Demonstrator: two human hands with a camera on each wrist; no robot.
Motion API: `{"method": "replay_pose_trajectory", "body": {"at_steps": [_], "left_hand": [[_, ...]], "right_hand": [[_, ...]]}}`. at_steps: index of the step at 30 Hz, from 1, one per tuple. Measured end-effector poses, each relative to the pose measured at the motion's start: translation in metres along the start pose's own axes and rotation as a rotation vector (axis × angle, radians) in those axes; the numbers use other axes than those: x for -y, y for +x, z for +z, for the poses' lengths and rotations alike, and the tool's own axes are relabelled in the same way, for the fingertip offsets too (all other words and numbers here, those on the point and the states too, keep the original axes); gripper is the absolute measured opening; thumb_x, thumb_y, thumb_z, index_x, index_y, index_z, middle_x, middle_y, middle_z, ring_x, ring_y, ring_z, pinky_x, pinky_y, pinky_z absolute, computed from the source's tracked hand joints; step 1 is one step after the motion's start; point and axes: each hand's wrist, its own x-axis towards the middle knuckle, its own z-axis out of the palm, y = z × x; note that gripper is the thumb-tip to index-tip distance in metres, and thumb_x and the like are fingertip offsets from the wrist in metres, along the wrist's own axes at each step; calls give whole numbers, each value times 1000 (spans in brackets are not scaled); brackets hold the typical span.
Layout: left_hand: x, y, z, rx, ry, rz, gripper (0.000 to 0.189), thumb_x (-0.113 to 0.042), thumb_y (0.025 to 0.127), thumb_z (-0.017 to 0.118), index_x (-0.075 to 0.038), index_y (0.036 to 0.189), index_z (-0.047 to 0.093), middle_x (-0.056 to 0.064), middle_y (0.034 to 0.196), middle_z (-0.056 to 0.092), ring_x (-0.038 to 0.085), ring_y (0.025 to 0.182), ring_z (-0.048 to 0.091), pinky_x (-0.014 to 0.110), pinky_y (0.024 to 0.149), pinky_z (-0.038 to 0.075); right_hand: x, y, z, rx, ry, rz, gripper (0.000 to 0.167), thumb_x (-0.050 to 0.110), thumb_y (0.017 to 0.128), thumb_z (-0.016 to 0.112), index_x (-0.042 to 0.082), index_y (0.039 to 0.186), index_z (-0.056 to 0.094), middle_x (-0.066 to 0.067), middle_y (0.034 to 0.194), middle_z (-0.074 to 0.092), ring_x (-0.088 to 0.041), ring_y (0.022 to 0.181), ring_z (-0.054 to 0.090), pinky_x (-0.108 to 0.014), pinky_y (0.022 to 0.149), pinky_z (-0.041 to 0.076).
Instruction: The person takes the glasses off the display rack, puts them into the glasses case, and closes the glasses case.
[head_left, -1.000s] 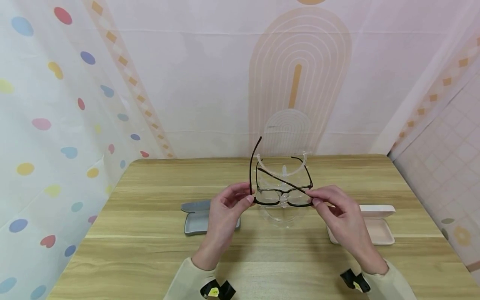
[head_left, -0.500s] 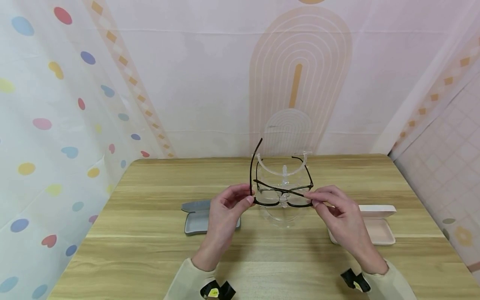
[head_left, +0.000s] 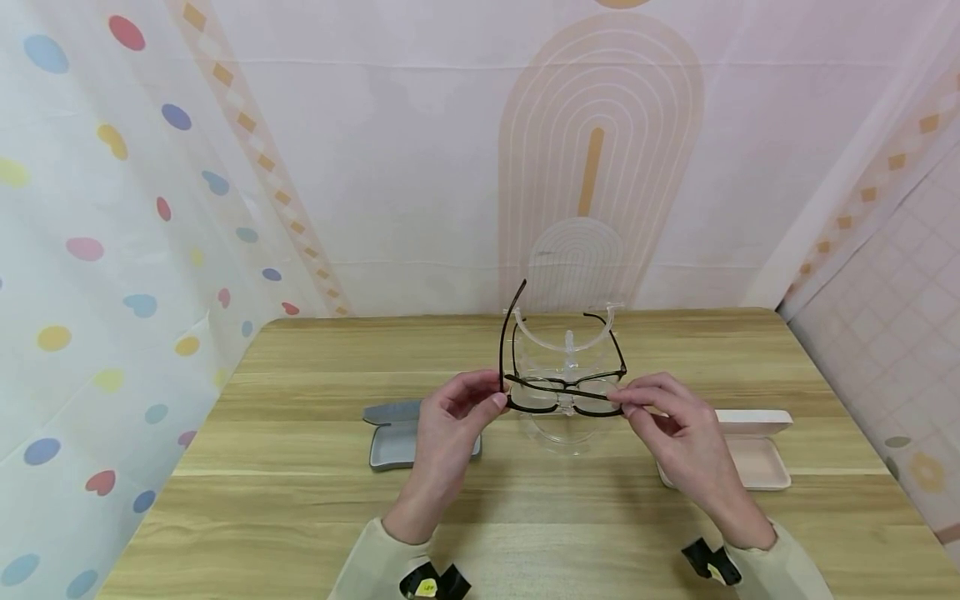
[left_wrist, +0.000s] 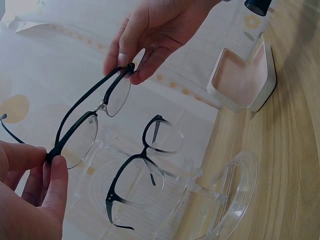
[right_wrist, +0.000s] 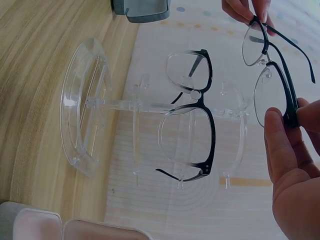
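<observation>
Both hands hold a pair of black half-rim glasses (head_left: 534,409) in front of a clear display stand (head_left: 573,451). My left hand (head_left: 450,429) pinches the left hinge corner, where that temple points back, unfolded. At the other corner, my right hand (head_left: 686,429) pinches the frame by its hinge, and the right temple (head_left: 558,390) lies folded across behind the lenses. In the right wrist view, the held glasses (right_wrist: 289,97) are well apart from a second pair of black-topped glasses (right_wrist: 212,137), which sits on the stand with its temples open.
A grey glasses case (head_left: 393,447) lies open on the wooden table (head_left: 300,500) beside the left hand. Partly behind the right hand is an open white case with a pink lining (head_left: 763,463). A patterned curtain (head_left: 390,167) hangs behind the table.
The right temple of the held glasses has swung down and inward, from slanting up to lying nearly level across the frame. The hands stay almost in place, and the left temple remains unfolded.
</observation>
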Motion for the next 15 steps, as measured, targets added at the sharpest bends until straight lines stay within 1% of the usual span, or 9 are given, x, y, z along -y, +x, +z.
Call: {"method": "replay_pose_trajectory", "body": {"at_steps": [7,12,15], "left_hand": [[0,-1,0,-9,-1,0,25,10,90,72,6,115,72,17,106,73,19,94,70,31,84,61],[0,-1,1,-10,-5,1,25,10,89,72,6,114,72,15,105,73,19,94,70,32,84,61],[0,-1,1,-12,-4,0,24,10,89,72,6,114,72,14,104,73,19,93,70,30,85,61]], "right_hand": [[-1,-1,0,8,-14,-23,30,-20,90,63,1,105,79,-8,106,69,-10,92,70,-19,74,60],[-1,-1,-1,1,-54,-23,31,-18,90,65,4,104,81,-5,105,70,-9,88,68,-16,66,56],[-1,-1,-1,0,-71,-26,31,-18,90,65,5,103,81,-4,105,70,-8,87,67,-16,62,53]]}}
